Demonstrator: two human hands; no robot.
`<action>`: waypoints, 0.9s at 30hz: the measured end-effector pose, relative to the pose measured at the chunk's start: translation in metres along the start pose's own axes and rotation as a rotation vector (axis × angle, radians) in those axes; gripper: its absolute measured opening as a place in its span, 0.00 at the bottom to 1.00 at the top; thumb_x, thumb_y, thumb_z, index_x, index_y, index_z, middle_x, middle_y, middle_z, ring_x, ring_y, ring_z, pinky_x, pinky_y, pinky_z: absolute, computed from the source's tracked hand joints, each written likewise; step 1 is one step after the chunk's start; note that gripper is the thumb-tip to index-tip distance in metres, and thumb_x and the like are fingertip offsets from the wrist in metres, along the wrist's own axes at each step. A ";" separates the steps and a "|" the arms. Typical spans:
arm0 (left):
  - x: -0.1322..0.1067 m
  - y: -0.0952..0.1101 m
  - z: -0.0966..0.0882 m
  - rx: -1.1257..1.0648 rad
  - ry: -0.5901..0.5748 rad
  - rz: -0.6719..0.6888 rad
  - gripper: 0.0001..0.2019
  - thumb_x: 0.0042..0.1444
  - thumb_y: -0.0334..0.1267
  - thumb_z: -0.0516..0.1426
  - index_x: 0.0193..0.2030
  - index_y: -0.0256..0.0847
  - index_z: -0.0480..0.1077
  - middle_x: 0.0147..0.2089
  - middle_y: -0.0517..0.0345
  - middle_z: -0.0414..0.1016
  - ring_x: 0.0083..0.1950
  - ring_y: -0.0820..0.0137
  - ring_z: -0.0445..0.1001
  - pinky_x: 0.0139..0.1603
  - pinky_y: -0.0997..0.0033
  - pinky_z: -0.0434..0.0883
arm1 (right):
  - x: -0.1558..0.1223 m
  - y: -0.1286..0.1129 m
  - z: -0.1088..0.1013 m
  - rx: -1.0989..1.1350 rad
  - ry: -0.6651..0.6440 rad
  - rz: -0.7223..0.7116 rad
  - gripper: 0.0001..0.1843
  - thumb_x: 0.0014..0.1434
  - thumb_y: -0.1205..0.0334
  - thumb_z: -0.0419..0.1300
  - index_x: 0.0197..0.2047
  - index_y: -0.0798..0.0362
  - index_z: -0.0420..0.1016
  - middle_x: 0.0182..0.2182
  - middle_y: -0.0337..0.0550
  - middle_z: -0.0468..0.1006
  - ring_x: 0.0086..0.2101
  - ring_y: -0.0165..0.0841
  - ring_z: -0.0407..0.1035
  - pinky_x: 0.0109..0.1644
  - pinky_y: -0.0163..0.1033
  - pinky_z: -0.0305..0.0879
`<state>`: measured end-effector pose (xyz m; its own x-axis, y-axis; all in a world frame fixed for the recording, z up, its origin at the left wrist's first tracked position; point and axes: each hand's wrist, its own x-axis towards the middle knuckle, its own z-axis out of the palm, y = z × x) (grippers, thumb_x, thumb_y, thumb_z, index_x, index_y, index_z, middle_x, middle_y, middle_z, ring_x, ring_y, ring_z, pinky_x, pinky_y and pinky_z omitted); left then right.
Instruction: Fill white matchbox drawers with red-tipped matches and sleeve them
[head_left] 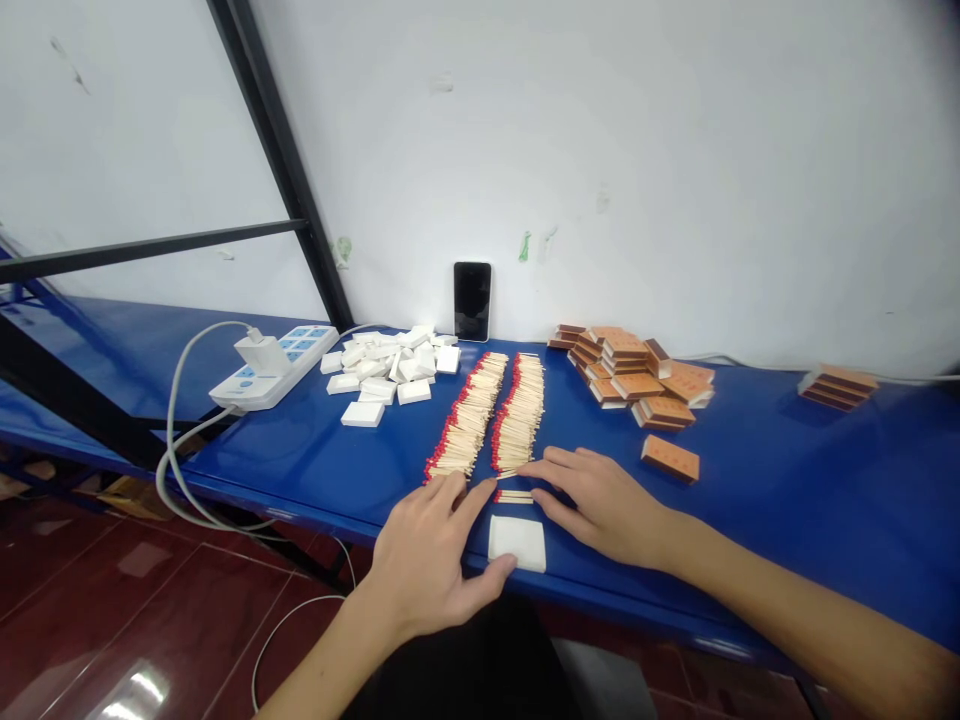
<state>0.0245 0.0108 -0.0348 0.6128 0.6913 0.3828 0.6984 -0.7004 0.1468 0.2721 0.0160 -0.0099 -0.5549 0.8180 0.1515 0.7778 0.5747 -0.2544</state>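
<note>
Red-headed matches lie in two long rows, a left row and a right row, heads to the left. A small group of matches lies apart, just in front of the right row. My left hand is open, its index fingertip by the heads at the near end of the right row and its thumb over the edge of a white matchbox tray. My right hand has thumb and index finger apart. Its index fingertip is at the tail of a nearby match, its thumb beside the small group.
White matchbox pieces are heaped at the left, orange matchbox sleeves at the right, with several more sleeves farther right. A phone leans on the wall. A power strip with cables stands by the black frame post.
</note>
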 end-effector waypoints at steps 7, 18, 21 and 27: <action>-0.001 -0.001 0.000 -0.004 -0.004 0.007 0.30 0.59 0.56 0.56 0.63 0.40 0.68 0.49 0.44 0.74 0.47 0.51 0.77 0.45 0.50 0.76 | -0.001 0.001 0.002 0.035 0.005 0.012 0.16 0.72 0.60 0.49 0.57 0.48 0.72 0.44 0.46 0.78 0.44 0.41 0.74 0.52 0.51 0.65; -0.002 -0.001 -0.001 -0.016 -0.013 0.008 0.30 0.60 0.57 0.54 0.63 0.39 0.68 0.49 0.43 0.74 0.48 0.50 0.77 0.46 0.49 0.75 | -0.002 0.001 0.001 0.028 0.015 -0.021 0.18 0.72 0.62 0.48 0.60 0.47 0.72 0.45 0.46 0.78 0.45 0.41 0.73 0.51 0.48 0.64; -0.001 0.000 -0.001 -0.015 -0.015 0.002 0.30 0.60 0.56 0.54 0.63 0.40 0.68 0.50 0.44 0.74 0.48 0.51 0.77 0.46 0.49 0.75 | -0.002 0.000 0.000 -0.006 -0.008 -0.036 0.19 0.72 0.62 0.48 0.61 0.48 0.71 0.43 0.46 0.77 0.42 0.40 0.73 0.47 0.45 0.63; -0.001 0.000 0.000 -0.015 -0.025 0.000 0.30 0.61 0.57 0.54 0.64 0.41 0.67 0.51 0.44 0.74 0.49 0.50 0.76 0.47 0.49 0.75 | -0.001 0.000 -0.001 -0.034 -0.031 -0.055 0.20 0.73 0.62 0.47 0.63 0.49 0.69 0.40 0.45 0.75 0.39 0.38 0.71 0.43 0.43 0.59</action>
<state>0.0235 0.0104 -0.0350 0.6219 0.6953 0.3602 0.6930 -0.7029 0.1604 0.2724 0.0154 -0.0086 -0.6053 0.7846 0.1344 0.7554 0.6194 -0.2140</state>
